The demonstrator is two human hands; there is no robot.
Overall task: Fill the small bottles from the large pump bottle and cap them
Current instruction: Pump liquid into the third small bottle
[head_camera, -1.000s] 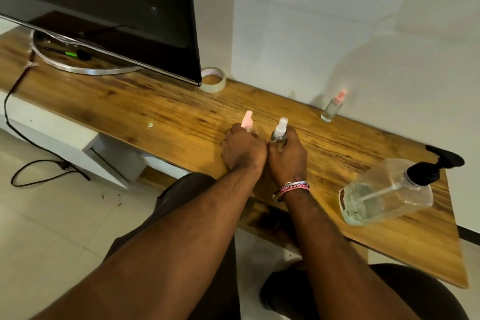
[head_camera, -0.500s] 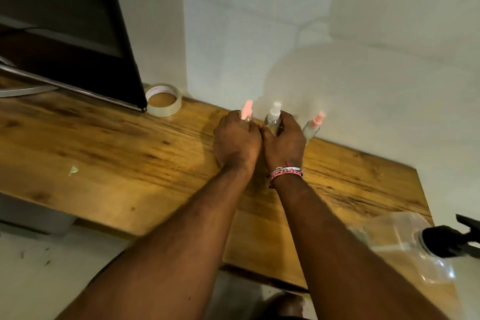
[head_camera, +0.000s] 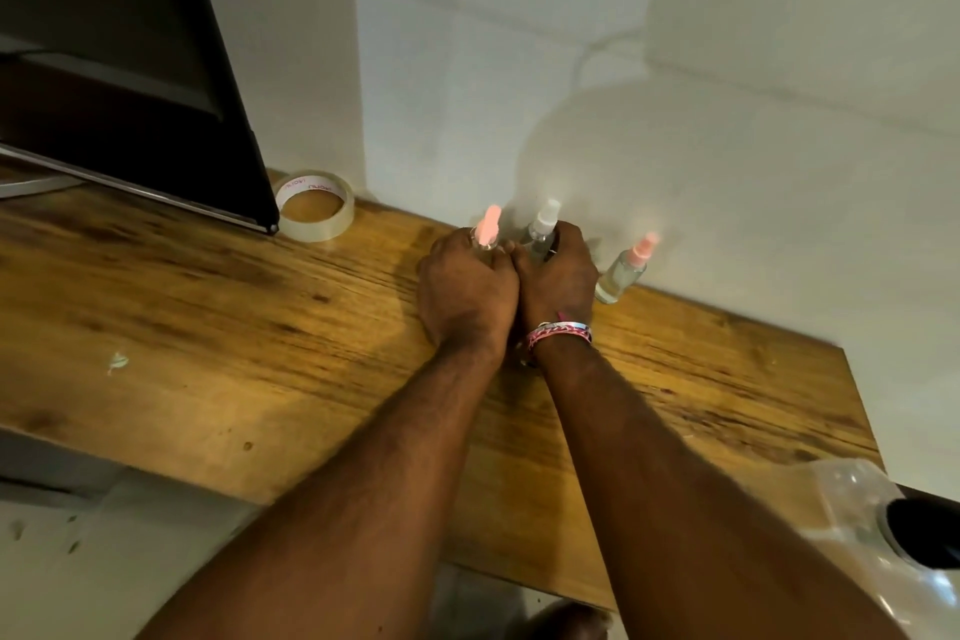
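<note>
Both hands have carried their small bottles from the middle of the wooden table (head_camera: 218, 327) back to the wall, ending beside the third bottle that stood there. Left hand (head_camera: 465, 294) has its fingers curled round a pink-capped bottle (head_camera: 487, 230), only the cap and neck showing above the knuckles. Right hand (head_camera: 556, 276), a woven bracelet (head_camera: 558, 332) at its wrist, grips a white-capped bottle (head_camera: 543, 229) the same way; the contents of both are hidden. Just to its right stands the other pink-capped bottle (head_camera: 623, 270), clear, upright, untouched, holding clear liquid. Part of the large pump bottle (head_camera: 872, 525), clear with a black top, shows blurred at the lower right corner. A roll of tape (head_camera: 315, 205) lies by the screen (head_camera: 119, 83).
</note>
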